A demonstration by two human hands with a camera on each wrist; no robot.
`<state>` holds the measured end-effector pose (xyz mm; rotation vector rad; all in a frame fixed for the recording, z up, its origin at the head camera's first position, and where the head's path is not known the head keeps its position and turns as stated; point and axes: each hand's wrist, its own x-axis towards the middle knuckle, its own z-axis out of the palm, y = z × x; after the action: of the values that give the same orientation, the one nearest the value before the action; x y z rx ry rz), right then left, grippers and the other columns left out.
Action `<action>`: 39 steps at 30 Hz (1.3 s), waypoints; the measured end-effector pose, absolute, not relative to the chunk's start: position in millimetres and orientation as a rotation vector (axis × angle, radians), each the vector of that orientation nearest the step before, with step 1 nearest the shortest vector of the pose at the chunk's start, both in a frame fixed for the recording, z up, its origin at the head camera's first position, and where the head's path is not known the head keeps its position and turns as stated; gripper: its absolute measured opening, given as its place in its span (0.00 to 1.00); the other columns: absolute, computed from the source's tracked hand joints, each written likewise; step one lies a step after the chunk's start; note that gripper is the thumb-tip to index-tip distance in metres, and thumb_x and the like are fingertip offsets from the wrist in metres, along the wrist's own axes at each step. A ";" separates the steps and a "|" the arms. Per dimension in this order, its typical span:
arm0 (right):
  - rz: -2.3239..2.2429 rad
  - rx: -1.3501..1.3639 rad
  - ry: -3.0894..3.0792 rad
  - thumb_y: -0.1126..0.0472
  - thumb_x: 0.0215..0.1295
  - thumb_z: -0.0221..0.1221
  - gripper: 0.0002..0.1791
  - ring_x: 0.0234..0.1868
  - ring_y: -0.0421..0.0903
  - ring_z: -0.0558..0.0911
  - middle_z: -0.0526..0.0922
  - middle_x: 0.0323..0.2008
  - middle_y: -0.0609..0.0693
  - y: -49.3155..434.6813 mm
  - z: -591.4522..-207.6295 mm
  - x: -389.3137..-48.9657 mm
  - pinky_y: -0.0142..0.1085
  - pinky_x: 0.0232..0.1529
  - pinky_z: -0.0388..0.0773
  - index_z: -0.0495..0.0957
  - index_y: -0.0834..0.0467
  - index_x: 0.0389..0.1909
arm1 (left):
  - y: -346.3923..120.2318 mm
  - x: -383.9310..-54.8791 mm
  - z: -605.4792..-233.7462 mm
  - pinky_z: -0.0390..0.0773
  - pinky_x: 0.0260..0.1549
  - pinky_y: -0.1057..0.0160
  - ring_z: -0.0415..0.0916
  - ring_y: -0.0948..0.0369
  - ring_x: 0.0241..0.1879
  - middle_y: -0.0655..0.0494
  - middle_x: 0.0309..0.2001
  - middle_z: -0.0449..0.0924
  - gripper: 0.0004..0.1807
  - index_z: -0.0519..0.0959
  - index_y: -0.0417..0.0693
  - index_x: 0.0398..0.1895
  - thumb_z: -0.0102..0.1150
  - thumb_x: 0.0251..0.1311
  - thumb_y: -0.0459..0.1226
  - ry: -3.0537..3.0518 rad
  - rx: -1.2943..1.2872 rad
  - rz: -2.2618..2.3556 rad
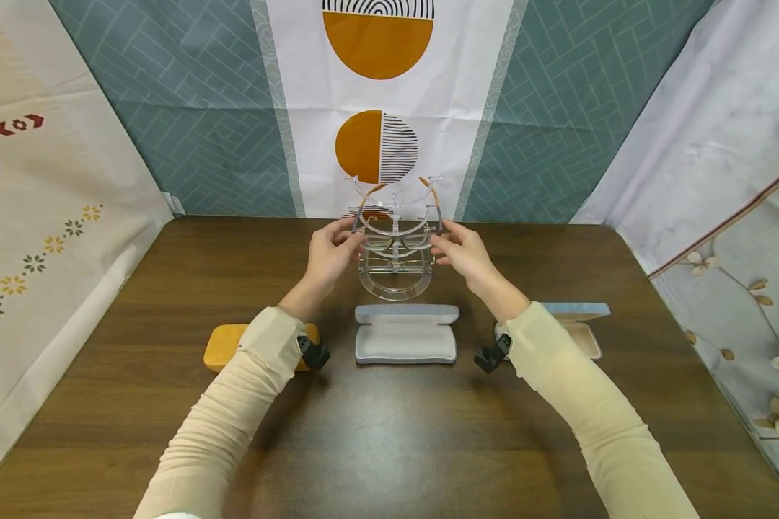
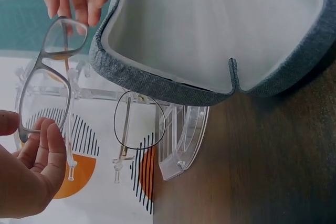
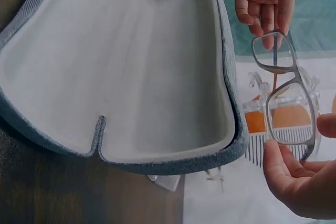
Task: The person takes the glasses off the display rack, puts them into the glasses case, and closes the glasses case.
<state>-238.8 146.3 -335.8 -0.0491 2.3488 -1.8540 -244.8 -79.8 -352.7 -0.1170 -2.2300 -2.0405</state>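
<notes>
A pair of eyeglasses with a grey frame (image 2: 38, 72) and orange temple tips (image 1: 426, 183) is held between both hands at the upper part of a clear display stand (image 1: 389, 295). My left hand (image 1: 328, 254) pinches one end of the frame between thumb and fingers. At the opposite end, my right hand (image 1: 465, 254) pinches the frame the same way. The temples are unfolded and point toward the back. On a lower tier of the stand sits a thin wire-rimmed pair of glasses (image 2: 115, 123). Whether the grey frame touches the stand, I cannot tell.
Directly before the stand lies an open grey glasses case (image 1: 405, 344). A closed yellow case (image 1: 223, 347) is at left, partly under the left forearm. An open light-blue case (image 1: 581, 310) sits at right, partly behind the right sleeve. Hanging cloths enclose the wooden table (image 1: 389, 447).
</notes>
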 end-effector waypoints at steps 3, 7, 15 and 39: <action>-1.858 -0.066 2.356 0.61 0.67 0.50 0.31 0.51 0.58 0.73 0.71 0.51 0.61 145.4 -335.8 -236.4 0.38 0.47 0.75 0.51 0.61 0.68 | -80.7 -241.9 -352.4 0.77 0.24 0.70 0.74 0.68 0.22 0.32 0.40 0.77 0.21 0.68 0.31 0.57 0.54 0.59 0.28 -2.214 -0.128 -2.039; -1.881 -0.079 2.356 0.62 0.67 0.50 0.29 0.48 0.57 0.74 0.71 0.50 0.63 143.5 -335.7 -234.0 0.43 0.49 0.73 0.55 0.61 0.67 | -81.0 -238.0 -351.8 0.77 0.25 0.71 0.75 0.67 0.23 0.31 0.39 0.77 0.20 0.69 0.31 0.56 0.54 0.59 0.28 -2.209 -0.131 -2.032; -1.910 -0.084 2.362 0.63 0.67 0.51 0.30 0.47 0.55 0.75 0.72 0.51 0.62 142.6 -336.2 -226.7 0.41 0.49 0.73 0.53 0.62 0.68 | -81.8 -233.0 -351.9 0.79 0.32 0.62 0.77 0.52 0.30 0.34 0.39 0.78 0.21 0.69 0.30 0.56 0.53 0.60 0.28 -2.223 -0.123 -2.028; -1.988 -0.158 2.365 0.65 0.66 0.51 0.25 0.43 0.51 0.77 0.76 0.44 0.58 144.3 -340.7 -203.6 0.35 0.42 0.77 0.63 0.56 0.64 | -87.5 -210.7 -351.8 0.79 0.35 0.60 0.79 0.56 0.30 0.34 0.37 0.78 0.20 0.70 0.32 0.56 0.55 0.59 0.29 -2.213 -0.146 -2.040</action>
<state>-203.6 144.3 -340.7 -0.1585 2.3649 -1.9877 -210.7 -87.5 -351.8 -0.1464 -2.2125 -2.0397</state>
